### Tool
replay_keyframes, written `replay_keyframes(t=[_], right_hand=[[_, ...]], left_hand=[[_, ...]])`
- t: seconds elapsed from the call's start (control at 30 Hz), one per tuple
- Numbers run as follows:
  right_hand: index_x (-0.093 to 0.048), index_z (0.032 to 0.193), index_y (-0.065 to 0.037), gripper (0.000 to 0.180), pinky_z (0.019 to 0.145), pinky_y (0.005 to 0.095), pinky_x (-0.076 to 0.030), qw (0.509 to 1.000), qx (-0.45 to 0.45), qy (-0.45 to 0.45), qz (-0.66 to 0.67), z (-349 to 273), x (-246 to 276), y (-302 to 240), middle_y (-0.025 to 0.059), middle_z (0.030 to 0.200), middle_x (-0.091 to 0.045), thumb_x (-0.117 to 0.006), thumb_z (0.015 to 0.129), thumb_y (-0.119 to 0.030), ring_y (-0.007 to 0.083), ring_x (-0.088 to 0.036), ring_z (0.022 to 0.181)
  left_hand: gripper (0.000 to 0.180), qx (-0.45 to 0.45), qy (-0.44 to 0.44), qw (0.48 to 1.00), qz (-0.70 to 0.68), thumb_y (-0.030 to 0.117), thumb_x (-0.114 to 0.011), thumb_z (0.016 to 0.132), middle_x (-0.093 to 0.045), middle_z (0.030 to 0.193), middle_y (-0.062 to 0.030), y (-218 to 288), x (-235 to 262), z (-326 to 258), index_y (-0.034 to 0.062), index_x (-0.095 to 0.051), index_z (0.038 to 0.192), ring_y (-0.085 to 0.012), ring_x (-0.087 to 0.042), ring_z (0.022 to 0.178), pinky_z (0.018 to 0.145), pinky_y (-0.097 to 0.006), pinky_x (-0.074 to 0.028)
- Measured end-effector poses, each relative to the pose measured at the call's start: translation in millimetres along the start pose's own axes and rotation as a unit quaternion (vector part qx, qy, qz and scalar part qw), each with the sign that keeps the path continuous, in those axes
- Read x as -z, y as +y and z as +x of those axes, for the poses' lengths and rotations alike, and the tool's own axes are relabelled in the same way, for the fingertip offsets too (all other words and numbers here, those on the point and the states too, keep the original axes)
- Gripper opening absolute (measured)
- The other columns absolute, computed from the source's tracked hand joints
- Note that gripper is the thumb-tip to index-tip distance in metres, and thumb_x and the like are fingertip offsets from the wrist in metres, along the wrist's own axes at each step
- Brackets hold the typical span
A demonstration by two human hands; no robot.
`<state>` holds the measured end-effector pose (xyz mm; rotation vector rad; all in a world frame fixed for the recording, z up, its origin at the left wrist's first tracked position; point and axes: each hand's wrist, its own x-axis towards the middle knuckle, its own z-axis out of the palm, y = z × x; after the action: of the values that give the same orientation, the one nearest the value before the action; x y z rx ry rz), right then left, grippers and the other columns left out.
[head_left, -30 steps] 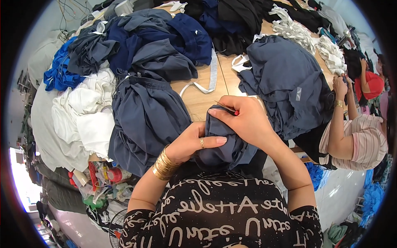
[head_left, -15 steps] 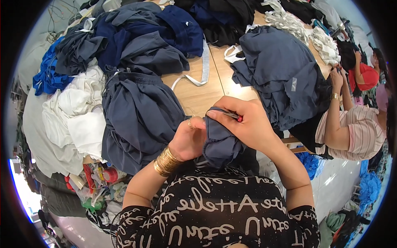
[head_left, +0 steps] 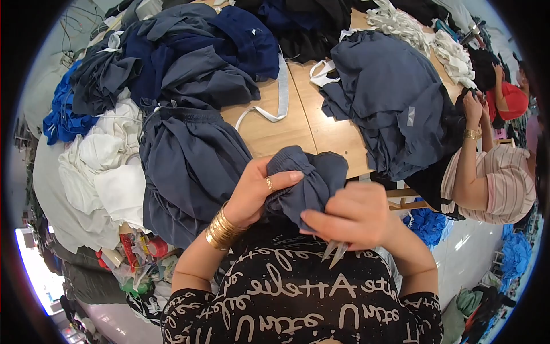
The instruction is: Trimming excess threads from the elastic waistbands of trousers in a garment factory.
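A bunched slate-grey garment [head_left: 306, 186] with a gathered, elastic-looking edge is held up in front of my chest. My left hand [head_left: 252, 192] grips it by that gathered edge, thumb lying on top of the cloth. My right hand [head_left: 361, 215], slightly smeared by motion, is closed around small thread snips [head_left: 337, 253]. Their two pointed metal blades stick out below the fingers, slightly apart, toward my shirt. The right thumb and forefinger meet the garment's lower right side; whether they pinch the cloth is hard to tell.
Slate-grey garments [head_left: 192, 166] hang over the table edge at left, beside white cloth [head_left: 117, 178]. Another grey heap [head_left: 389, 97] lies right on the wooden table [head_left: 286, 135], near a white strap [head_left: 269, 114]. At right, a person in a striped top [head_left: 487, 183] handles dark cloth.
My right hand has moved down and right, and its snips now point downward. My left hand has closed on the garment, which has been turned and spread wider.
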<state>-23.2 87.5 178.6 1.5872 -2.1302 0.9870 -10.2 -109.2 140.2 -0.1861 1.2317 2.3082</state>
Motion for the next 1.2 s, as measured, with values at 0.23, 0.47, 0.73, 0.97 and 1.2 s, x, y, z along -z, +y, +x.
replay_keyframes(t=[0.23,0.47,0.73,0.97,1.2], right_hand=[[-0.063,0.096,-0.013,0.035,0.055,0.0298,-0.047,0.931,-0.277,-0.169,0.169,-45,5,4,0.002,0.086,-0.055,-0.071,0.061,-0.012,0.0205,-0.059,0.067],[-0.062,0.094,-0.006,0.027,0.053,0.0245,-0.043,0.882,-0.464,0.046,0.073,-25,26,-4,0.0039,0.077,-0.058,-0.074,0.071,-0.014,0.0149,-0.055,0.064],[-0.057,0.086,-0.006,0.021,0.057,0.0313,-0.042,0.934,-0.351,0.04,-0.051,-31,14,-1,0.004,0.072,-0.056,-0.07,0.073,-0.016,0.0221,-0.053,0.062],[-0.058,0.084,-0.006,0.018,0.053,0.0298,-0.042,0.936,-0.336,0.026,-0.096,-33,11,3,0.0043,0.071,-0.055,-0.068,0.075,-0.017,0.0207,-0.054,0.062],[-0.058,0.084,-0.003,0.017,0.051,0.0323,-0.039,0.936,-0.34,0.024,-0.094,-33,14,2,0.0073,0.069,-0.055,-0.069,0.072,-0.01,0.0241,-0.051,0.058]], left_hand=[[0.018,-0.094,0.035,0.984,0.149,0.009,-0.065,0.082,-0.064,0.083,-0.0012,-6,-5,5,-0.0041,-0.062,0.095,-0.0041,-0.055,0.075,0.069,-0.02,-0.046],[0.021,-0.068,0.002,0.969,0.237,0.011,-0.065,0.083,-0.064,0.084,-0.0011,-2,-19,9,-0.0047,-0.062,0.096,-0.0036,-0.054,0.075,0.069,-0.02,-0.046],[0.019,-0.084,-0.002,0.96,0.267,0.012,-0.064,0.084,-0.062,0.08,0.0004,-4,-29,12,-0.003,-0.062,0.096,-0.003,-0.05,0.072,0.065,-0.019,-0.043],[0.018,-0.102,0.016,0.947,0.305,0.013,-0.065,0.083,-0.059,0.074,0.0003,-8,-31,16,-0.0022,-0.062,0.093,-0.0029,-0.047,0.067,0.06,-0.019,-0.041],[0.02,-0.114,0.021,0.932,0.343,0.013,-0.066,0.082,-0.061,0.075,-0.0013,-10,-33,19,-0.0017,-0.062,0.094,-0.0031,-0.049,0.068,0.061,-0.02,-0.043]])
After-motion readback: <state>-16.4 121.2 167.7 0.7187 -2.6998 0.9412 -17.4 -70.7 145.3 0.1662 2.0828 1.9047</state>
